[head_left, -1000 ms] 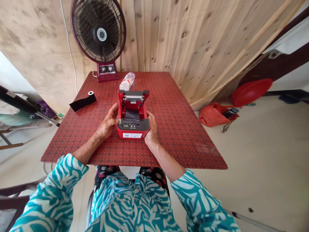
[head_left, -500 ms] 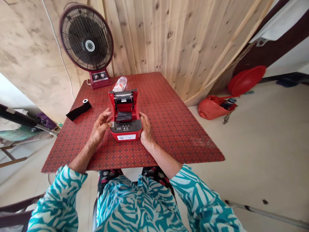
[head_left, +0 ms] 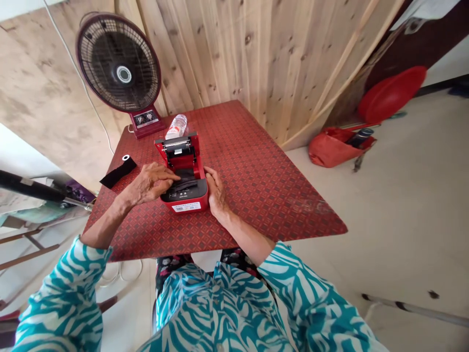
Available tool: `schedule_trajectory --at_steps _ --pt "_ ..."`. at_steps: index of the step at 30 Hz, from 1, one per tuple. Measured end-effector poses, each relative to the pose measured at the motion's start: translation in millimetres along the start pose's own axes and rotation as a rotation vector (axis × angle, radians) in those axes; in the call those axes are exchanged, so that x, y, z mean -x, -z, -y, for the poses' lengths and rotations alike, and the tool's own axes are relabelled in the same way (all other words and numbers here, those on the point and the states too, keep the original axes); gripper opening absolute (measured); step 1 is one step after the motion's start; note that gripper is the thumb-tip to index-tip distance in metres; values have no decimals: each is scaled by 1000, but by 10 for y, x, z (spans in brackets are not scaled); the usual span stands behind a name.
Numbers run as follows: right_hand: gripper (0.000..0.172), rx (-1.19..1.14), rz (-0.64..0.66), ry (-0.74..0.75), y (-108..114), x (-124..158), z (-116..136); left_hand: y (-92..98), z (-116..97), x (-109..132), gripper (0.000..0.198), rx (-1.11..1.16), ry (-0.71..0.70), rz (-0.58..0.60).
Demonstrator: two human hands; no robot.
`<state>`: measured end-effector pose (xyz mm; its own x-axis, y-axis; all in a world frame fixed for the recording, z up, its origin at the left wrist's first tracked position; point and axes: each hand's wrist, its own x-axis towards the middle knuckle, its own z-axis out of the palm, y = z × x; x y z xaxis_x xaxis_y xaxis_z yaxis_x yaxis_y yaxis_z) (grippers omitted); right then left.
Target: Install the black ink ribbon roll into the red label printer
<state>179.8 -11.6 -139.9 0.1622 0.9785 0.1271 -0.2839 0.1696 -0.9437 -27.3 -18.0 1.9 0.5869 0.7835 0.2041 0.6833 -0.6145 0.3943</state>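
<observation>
A red and black label printer (head_left: 185, 206) stands on the table with its lid (head_left: 179, 146) raised. Black ribbon film (head_left: 185, 182) lies in its bay and stretches over the front panel. My left hand (head_left: 152, 182) reaches over the printer's left side, thumb and forefinger closed at the film's left edge; the exact contact is hard to see. Against the printer's right wall, my right hand (head_left: 217, 193) grips the casing, its fingers along the side. Left of the printer lies a small roll (head_left: 119, 173) of black ribbon, partly unrolled, with a white core.
A clear plastic bottle (head_left: 177, 126) lies behind the printer. At the table's back left corner stands a dark red fan (head_left: 146, 124), near a wooden wall (head_left: 256, 54). The table (head_left: 264, 195) has a red patterned cover. On the floor to the right is a red bag (head_left: 330, 150).
My left hand has moved from the printer's left side onto the black film inside. The film now reaches further forward over the panel. My right hand keeps its hold on the casing.
</observation>
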Motion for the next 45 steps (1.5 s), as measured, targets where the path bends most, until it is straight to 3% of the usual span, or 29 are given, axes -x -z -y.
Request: schedule_trajectory --at_steps 4,7,9,11,18,26,32,39,42,45 --pt "35 13 2 9 0 -4 25 86 -135 70 36 -68 61 -82" --pt "34 13 11 25 7 -14 29 91 -366 151 26 -40 -81 -102" --pt "34 13 15 34 11 -19 31 42 -505 165 24 -30 -204 -46" --pt "34 15 12 36 15 -23 33 -26 -565 142 27 -57 -241 15" --pt "33 11 13 42 16 -19 33 -104 -232 -113 44 -137 -65 37" --pt "32 10 7 31 -2 -20 38 -192 48 -642 36 -325 237 166" --pt "31 -20 -8 25 -30 -34 7 -188 82 -733 27 -351 209 393" --pt "32 -16 -7 41 -21 -39 1 -180 111 -806 24 -176 155 517" --pt "33 1 -2 41 -14 -42 -2 -187 84 -786 26 -214 196 465" --pt "34 9 -5 34 -12 -44 -5 -167 -12 -675 27 -231 204 306"
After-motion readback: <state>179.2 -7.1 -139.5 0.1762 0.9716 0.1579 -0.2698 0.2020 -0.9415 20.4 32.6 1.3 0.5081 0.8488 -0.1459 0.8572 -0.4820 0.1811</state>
